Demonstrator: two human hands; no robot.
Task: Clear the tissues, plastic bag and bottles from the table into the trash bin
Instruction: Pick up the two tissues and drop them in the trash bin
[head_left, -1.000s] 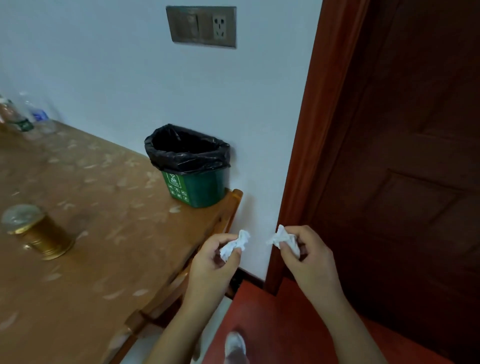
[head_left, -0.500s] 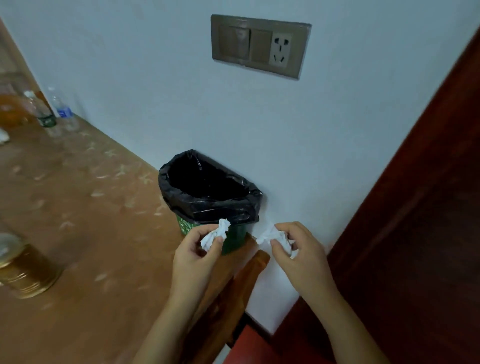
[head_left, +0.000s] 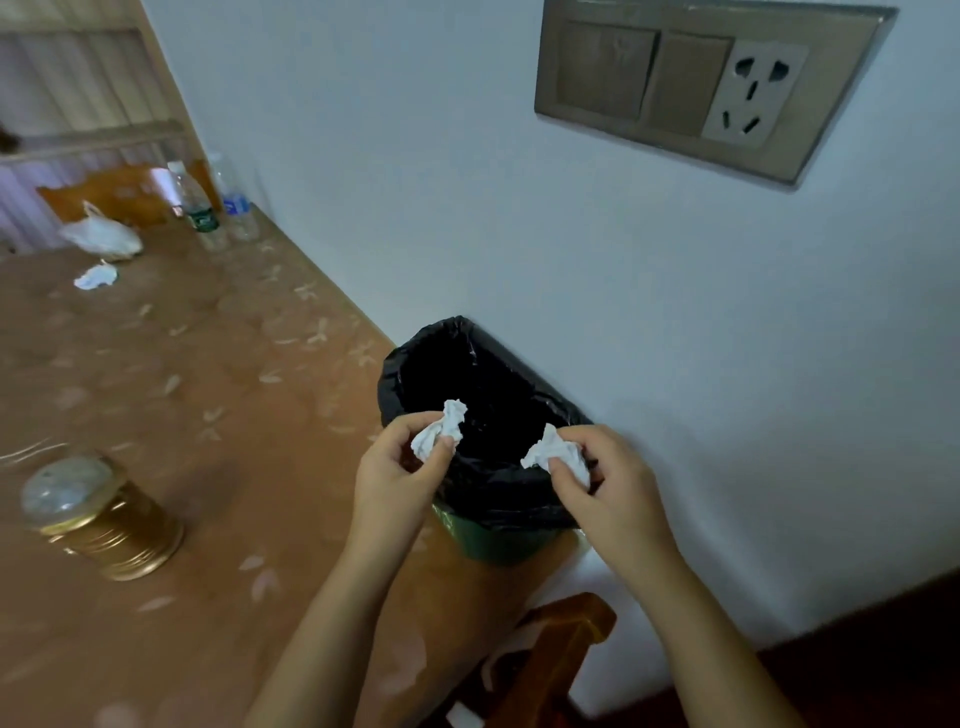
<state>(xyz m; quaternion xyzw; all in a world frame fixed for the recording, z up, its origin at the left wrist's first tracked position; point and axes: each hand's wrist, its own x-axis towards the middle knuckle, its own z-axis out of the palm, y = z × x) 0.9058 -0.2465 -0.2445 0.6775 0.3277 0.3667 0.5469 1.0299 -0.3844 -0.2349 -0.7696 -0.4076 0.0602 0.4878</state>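
Observation:
A green trash bin (head_left: 491, 543) lined with a black bag (head_left: 498, 493) stands on the table's near right corner by the wall. My left hand (head_left: 397, 478) pinches a crumpled white tissue (head_left: 439, 431) over the bin's left rim. My right hand (head_left: 608, 483) pinches a second crumpled tissue (head_left: 558, 452) over the bin's near right rim. At the table's far end lie a white plastic bag (head_left: 104, 236), a small tissue (head_left: 96, 276) and two clear plastic bottles, one green-labelled (head_left: 200, 213) and one blue-labelled (head_left: 236, 205).
The brown patterned table (head_left: 182, 389) runs along the white wall. A gold tin with a clear lid (head_left: 101, 514) stands near the left. A wooden chair back (head_left: 561, 654) sits below the bin corner. A switch and socket panel (head_left: 701, 88) is on the wall.
Both hands moved forward with their tissues, from beside the table's edge to above the bin's opening. The view has closed in on the bin and turned left.

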